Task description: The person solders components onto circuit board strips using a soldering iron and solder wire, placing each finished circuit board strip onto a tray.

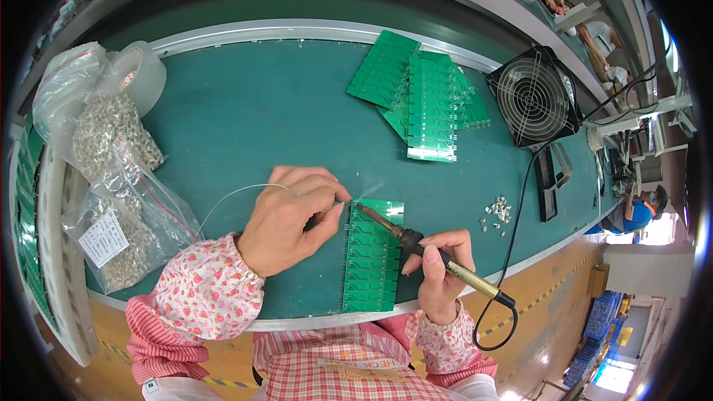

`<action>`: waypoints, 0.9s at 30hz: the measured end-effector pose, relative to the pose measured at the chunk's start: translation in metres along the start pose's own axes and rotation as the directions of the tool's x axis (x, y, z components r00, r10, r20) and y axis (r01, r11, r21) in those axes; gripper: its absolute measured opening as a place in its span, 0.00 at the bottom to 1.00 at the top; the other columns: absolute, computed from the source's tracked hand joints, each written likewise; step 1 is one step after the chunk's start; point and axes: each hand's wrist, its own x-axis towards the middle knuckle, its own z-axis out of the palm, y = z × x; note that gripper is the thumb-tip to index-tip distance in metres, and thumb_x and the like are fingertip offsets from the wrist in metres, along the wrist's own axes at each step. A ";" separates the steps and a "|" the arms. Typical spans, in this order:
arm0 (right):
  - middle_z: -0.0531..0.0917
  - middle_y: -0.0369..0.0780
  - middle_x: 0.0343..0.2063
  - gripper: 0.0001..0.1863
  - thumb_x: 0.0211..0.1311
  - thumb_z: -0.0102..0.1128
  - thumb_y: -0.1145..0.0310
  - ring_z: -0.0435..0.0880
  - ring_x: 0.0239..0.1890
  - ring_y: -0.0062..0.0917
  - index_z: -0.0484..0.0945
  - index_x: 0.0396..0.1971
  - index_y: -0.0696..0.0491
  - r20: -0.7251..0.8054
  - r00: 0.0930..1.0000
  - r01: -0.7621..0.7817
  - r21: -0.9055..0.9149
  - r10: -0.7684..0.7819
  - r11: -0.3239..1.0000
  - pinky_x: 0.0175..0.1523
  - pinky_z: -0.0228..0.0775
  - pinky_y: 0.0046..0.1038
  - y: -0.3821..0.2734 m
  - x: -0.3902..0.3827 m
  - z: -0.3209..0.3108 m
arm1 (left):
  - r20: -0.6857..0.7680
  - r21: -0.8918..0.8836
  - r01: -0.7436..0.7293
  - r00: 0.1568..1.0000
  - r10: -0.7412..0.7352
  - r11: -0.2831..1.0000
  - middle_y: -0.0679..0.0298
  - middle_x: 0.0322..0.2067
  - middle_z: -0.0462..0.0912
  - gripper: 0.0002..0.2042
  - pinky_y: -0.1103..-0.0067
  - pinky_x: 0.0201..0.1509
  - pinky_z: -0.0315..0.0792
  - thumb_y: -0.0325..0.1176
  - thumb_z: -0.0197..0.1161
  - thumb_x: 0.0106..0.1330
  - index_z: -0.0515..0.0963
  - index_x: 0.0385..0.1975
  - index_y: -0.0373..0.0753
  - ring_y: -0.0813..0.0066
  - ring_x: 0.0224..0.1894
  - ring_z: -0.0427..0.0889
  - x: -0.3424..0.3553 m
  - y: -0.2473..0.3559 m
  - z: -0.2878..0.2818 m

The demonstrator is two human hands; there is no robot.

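Note:
My left hand [295,219] pinches a thin solder wire [239,189] at the top left corner of a green circuit board panel [375,267] lying on the mat, its fingers curled. My right hand [440,271] grips a soldering iron [469,276] with a gold handle and black cord, its tip meeting the board at that corner near the wire's end, where faint smoke shows. A row of small pins runs along the panel's left edge.
Bags of small metal parts [115,134] and a tape roll [141,74] lie left. Stacked green boards [431,108], a black fan [529,96], a black bracket [547,189] and loose parts [499,210] are on the right. Co-workers [637,212] sit beyond.

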 end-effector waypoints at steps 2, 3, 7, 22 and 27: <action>0.79 0.41 0.25 0.07 0.61 0.55 0.73 0.80 0.21 0.19 0.68 0.34 0.61 -0.020 0.998 -0.060 0.018 0.061 0.998 0.27 0.74 0.20 0.000 0.000 -0.001 | -0.004 0.001 -0.006 1.000 0.006 1.000 0.67 0.34 0.82 0.07 0.71 0.49 0.64 0.24 0.61 0.53 0.70 0.17 0.37 0.66 0.44 0.79 0.000 0.000 0.000; 0.79 0.41 0.25 0.07 0.61 0.55 0.73 0.80 0.21 0.19 0.68 0.34 0.61 -0.005 0.999 -0.041 0.029 0.041 0.999 0.27 0.74 0.20 0.000 0.000 -0.001 | -0.008 0.000 -0.009 1.000 0.009 1.000 0.67 0.34 0.82 0.07 0.71 0.49 0.64 0.24 0.61 0.53 0.70 0.17 0.37 0.66 0.44 0.79 0.000 0.000 0.000; 0.79 0.41 0.24 0.08 0.61 0.55 0.73 0.80 0.21 0.19 0.69 0.34 0.61 -0.001 1.000 -0.005 0.008 0.005 1.000 0.27 0.74 0.20 0.001 0.000 0.000 | -0.010 0.003 -0.031 0.999 0.031 1.000 0.67 0.34 0.82 0.07 0.71 0.49 0.64 0.24 0.61 0.53 0.70 0.18 0.37 0.66 0.43 0.79 0.000 0.000 0.000; 0.79 0.40 0.24 0.08 0.62 0.55 0.72 0.80 0.22 0.19 0.70 0.35 0.61 -0.031 0.998 -0.059 0.023 0.060 0.998 0.28 0.73 0.20 -0.002 0.002 0.003 | 0.018 0.005 0.042 0.999 -0.042 0.999 0.67 0.33 0.82 0.07 0.72 0.48 0.63 0.23 0.61 0.53 0.71 0.17 0.37 0.67 0.42 0.78 0.004 0.002 0.000; 0.79 0.40 0.25 0.08 0.62 0.55 0.72 0.80 0.22 0.19 0.70 0.34 0.61 -0.039 0.997 -0.070 0.029 0.071 0.997 0.27 0.72 0.19 -0.002 0.001 0.003 | 0.011 0.008 0.036 0.999 -0.036 0.999 0.68 0.33 0.82 0.06 0.71 0.47 0.63 0.24 0.61 0.53 0.71 0.18 0.37 0.67 0.42 0.78 0.004 0.001 0.001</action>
